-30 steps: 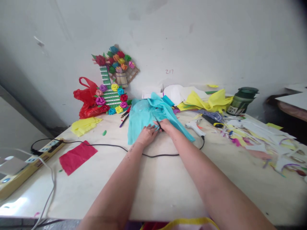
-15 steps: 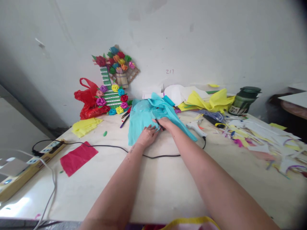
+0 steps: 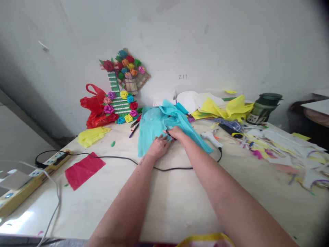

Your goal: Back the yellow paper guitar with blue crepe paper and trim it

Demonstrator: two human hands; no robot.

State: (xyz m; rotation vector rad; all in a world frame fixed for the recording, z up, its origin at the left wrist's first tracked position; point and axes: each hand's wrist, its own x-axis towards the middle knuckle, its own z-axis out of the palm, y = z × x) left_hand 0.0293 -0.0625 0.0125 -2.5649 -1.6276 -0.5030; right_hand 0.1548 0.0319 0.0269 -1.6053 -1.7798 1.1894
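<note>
A sheet of turquoise crepe paper [image 3: 151,128] lies crumpled on the pale table [image 3: 180,199], far out in front of me. My left hand [image 3: 158,145] rests on its lower edge, fingers curled and pressing the paper down. My right hand [image 3: 177,133] sits just to the right, touching the left, closed around a thin dark tool [image 3: 170,134] that looks like scissors or a pen; I cannot make out which. Both forearms stretch out from the bottom of the view.
A white glue gun [image 3: 210,136] lies right of the paper, its black cord [image 3: 169,168] crossing under my arms to a power strip [image 3: 48,160]. Red paper [image 3: 84,169], yellow paper [image 3: 91,135], a paper-flower craft [image 3: 120,89], a red bag [image 3: 95,108], a green jar [image 3: 264,108], scraps at right.
Almost nothing differs. My hands stay on the turquoise paper; the view has shifted very slightly.
</note>
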